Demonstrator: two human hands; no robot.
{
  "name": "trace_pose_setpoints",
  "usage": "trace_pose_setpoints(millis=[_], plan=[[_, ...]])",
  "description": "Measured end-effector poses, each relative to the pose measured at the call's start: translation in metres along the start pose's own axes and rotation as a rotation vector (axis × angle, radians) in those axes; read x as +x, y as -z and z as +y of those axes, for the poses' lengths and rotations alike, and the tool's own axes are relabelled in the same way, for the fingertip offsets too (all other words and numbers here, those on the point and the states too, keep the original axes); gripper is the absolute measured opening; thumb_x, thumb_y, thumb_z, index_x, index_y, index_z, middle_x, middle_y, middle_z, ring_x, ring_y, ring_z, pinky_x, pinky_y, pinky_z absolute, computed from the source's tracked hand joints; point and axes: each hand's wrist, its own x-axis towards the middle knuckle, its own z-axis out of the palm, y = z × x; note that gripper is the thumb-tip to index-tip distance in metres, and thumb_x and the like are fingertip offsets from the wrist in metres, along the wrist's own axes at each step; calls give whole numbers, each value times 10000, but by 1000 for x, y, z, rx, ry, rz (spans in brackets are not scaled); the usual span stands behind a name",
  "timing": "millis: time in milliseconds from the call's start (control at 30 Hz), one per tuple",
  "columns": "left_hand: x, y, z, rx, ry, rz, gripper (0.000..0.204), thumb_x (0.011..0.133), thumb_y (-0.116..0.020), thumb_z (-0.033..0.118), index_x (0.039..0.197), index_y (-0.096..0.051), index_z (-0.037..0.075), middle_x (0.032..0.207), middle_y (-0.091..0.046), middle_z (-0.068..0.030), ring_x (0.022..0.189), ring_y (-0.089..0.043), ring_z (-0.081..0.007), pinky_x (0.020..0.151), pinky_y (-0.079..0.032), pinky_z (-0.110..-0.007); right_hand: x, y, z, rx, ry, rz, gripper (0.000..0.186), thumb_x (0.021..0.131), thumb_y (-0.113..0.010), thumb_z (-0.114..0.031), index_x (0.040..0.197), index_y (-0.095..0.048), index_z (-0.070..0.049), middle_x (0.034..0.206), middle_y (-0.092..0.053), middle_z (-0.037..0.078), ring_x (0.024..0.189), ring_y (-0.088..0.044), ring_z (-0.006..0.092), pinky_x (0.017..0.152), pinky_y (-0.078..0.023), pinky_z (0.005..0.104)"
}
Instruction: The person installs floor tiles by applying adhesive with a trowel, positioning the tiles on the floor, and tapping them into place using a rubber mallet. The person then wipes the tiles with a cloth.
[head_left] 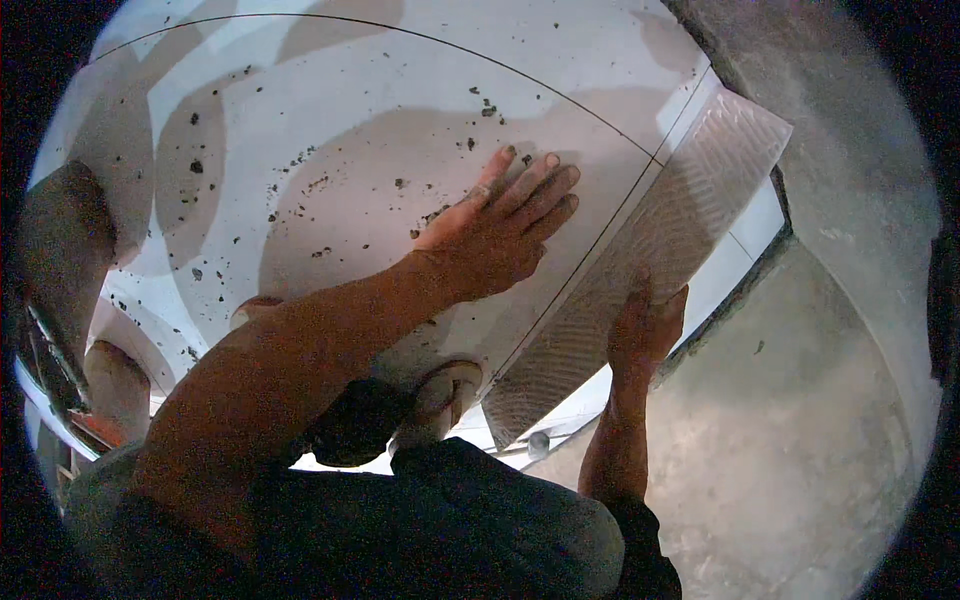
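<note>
My left hand (pixel 510 220) lies open on a large white tiled surface (pixel 360 70), fingers spread, with small dark crumbs scattered around it. To its right, my right hand (pixel 645 330) grips a long, narrow tile piece (pixel 705 185) with a ridged, grey-brown face. That piece lies diagonally along the edge of the white tiles, beside a thin dark joint line; the fingers of my right hand are partly hidden at it.
Rough grey concrete (pixel 780 400) borders the tiles on the right. My bent leg and a sandalled foot (pixel 445 390) are below my left hand. At the far left are dim, indistinct objects with a reddish part (pixel 95 425).
</note>
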Motion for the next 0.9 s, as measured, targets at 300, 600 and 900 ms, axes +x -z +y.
trace_pose_setpoints(millis=[300,600,900], plan=[[-5,1,29,-54,-6,-8,556,827,-542,407,1285,-508,94,1445,-338,-127,1365,-249,-298,1068,-160,-631,7,-5,14,-37,72,80,462,878,-612,-366,1134,-515,7,987,-641,221,903,-628,376,814,-487,420],[-27,13,171,-789,-1,-9,747,844,-543,486,1441,-286,118,1515,-101,-224,1391,-80,-436,1066,-50,-663,-114,29,204,317,-273,305,520,932,-522,-314,1300,-402,33,1272,-481,235,1164,-476,362,955,-412,440],[43,-15,166,-788,424,86,975,799,-604,452,1440,-61,-42,1492,-74,-286,1380,-61,-460,1111,-76,-570,-404,-52,354,-260,-897,281,489,888,-578,-289,1214,-483,63,1184,-557,202,1077,-543,308,926,-430,420]])
